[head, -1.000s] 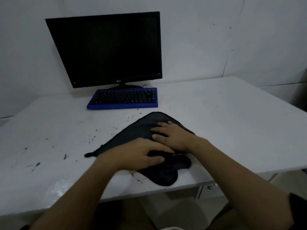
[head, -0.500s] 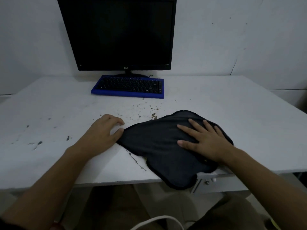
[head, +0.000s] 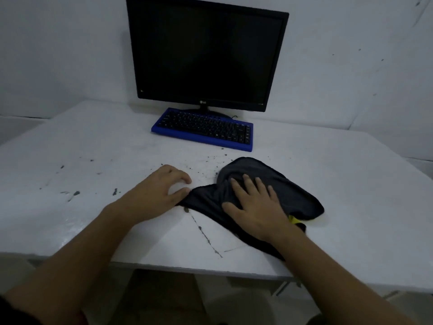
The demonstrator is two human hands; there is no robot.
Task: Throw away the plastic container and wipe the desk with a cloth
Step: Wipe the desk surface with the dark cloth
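Note:
A dark grey cloth (head: 295,193) lies bunched on the white desk (head: 93,212), right of centre. My right hand (head: 253,207) presses flat on the cloth, fingers spread toward the keyboard. My left hand (head: 161,191) rests on the desk at the cloth's left corner, fingers curled, thumb and fingertips touching that corner. Dark crumbs (head: 206,170) are scattered on the desk between the cloth and the keyboard. A yellow bit (head: 293,219) peeks out beside my right wrist. No plastic container is in view.
A blue keyboard (head: 203,129) sits in front of a black monitor (head: 206,55) at the back. Dark smudges (head: 75,193) mark the desk's left part. A crack line (head: 206,235) runs toward the front edge. White walls stand behind.
My right hand has pushed the cloth up and left, bunching it toward the crumbs. My left hand stays at the cloth's left corner. The view has shifted left.

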